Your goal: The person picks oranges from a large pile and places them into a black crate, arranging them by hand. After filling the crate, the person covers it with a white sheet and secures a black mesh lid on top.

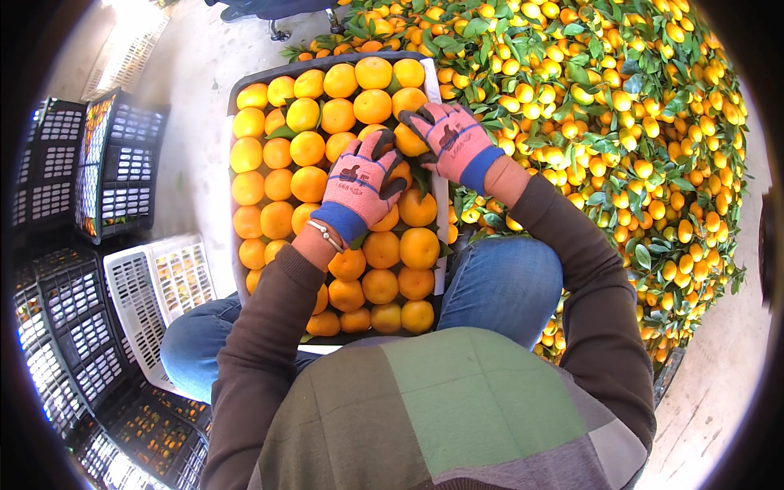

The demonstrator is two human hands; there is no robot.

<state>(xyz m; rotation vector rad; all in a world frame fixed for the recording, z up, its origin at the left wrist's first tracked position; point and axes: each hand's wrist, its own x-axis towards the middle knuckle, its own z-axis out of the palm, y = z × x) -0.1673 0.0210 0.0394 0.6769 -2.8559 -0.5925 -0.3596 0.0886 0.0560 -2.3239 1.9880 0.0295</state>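
A crate of mandarins, with its pale side wall point(440, 239) on the right, stands between my knees. The mandarins point(381, 248) lie in close rows with a few green leaves among them. My left hand point(360, 180), in a pink and blue work glove, lies over the middle of the rows, its fingers spread around a mandarin point(400, 174) that is partly hidden. In a matching glove, my right hand point(450, 139) reaches over the crate's right edge, its fingers around a mandarin point(409, 142) near the upper right.
A large heap of small orange citrus fruit with leaves point(588, 122) covers the floor at the right. Black plastic crates point(116, 165) stand at the left, beside a white plastic basket point(144, 300) near my left knee. Metal legs of some furniture point(278, 30) show at the top.
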